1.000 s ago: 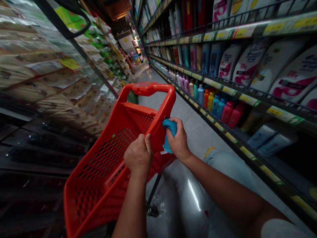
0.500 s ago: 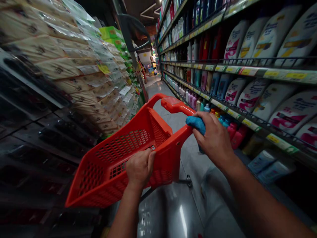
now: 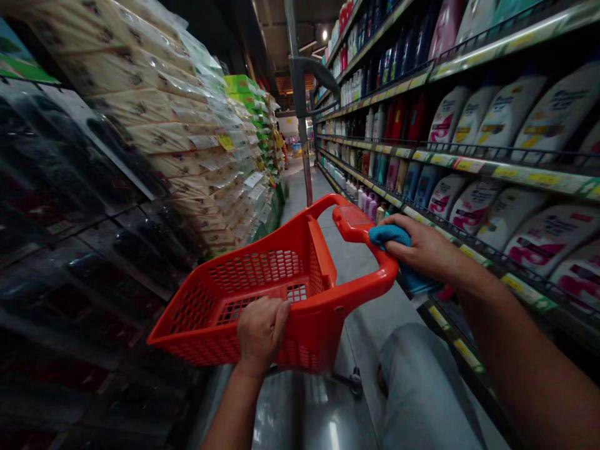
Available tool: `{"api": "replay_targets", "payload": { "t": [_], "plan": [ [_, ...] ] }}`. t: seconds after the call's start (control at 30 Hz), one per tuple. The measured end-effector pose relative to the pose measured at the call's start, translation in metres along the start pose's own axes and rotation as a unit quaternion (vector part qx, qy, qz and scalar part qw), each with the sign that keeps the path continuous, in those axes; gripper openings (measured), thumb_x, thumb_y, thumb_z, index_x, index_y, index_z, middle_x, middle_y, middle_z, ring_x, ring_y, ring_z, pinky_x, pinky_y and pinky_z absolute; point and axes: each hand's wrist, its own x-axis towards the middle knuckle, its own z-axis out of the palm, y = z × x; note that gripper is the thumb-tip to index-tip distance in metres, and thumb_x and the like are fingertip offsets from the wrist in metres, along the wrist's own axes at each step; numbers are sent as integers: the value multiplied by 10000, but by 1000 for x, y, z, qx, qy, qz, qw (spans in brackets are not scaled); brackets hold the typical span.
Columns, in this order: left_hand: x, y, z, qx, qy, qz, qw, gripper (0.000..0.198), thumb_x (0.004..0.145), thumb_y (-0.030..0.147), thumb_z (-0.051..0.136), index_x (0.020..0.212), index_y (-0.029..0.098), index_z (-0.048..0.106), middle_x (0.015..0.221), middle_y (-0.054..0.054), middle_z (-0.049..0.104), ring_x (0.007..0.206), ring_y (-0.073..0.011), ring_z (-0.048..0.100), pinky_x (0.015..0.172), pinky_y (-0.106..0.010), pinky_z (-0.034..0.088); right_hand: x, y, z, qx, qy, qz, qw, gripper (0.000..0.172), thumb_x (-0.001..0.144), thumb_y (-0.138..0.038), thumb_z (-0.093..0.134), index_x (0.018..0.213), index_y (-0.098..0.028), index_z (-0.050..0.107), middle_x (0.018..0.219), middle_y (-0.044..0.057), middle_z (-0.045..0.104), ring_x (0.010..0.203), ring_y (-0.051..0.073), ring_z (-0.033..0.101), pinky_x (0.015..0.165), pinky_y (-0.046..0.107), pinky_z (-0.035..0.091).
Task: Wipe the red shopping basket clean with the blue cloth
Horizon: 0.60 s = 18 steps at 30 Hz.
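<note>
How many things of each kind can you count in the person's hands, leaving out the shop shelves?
Hands: 2, the left hand and the right hand
Red plastic shopping basket: 1
Blue cloth: 1
Total: 4

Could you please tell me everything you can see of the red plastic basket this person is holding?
The red plastic basket is bright orange-red, with a solid rim and walls and a floor perforated in a mesh pattern. It is tilted, with its open top facing the camera, and is carried above the aisle floor. The left hand grips its near edge. The right hand holds a blue cloth against its rim, beside a wider moulded grip.
</note>
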Motion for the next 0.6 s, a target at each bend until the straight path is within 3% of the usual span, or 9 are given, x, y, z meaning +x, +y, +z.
{"api": "replay_targets", "payload": {
  "t": [0.2, 0.47, 0.6],
  "plan": [
    [-17, -5, -16, -26, 14, -23, 999, 440, 1027, 288, 332, 639, 213, 523, 610, -9, 558, 630, -157, 518, 663, -305, 375, -16, -29, -12, -32, -79, -57, 995, 278, 820, -224, 553, 1085, -231, 636, 1005, 39, 732, 891, 220, 671, 771, 298, 457],
    [-37, -3, -47, -47, 46, -63, 996, 363, 1019, 253, 383, 710, 213, 568, 660, 6, 602, 666, -150, 577, 731, -298, 461, 11, -29, 1, -45, -46, -30, 997, 308, 841, -248, 562, 1138, -248, 642, 964, 21, 742, 787, 194, 662, 691, 277, 430],
    [-40, 17, -59, -100, 78, -71, 989, 230, 997, 229, 456, 855, 226, 637, 803, 9, 691, 795, -144, 656, 809, -279, 487, 12, -36, 6, -87, -25, -11, 996, 262, 859, -277, 572, 1104, -236, 654, 931, 33, 742, 786, 200, 662, 676, 272, 413]
  ]
}}
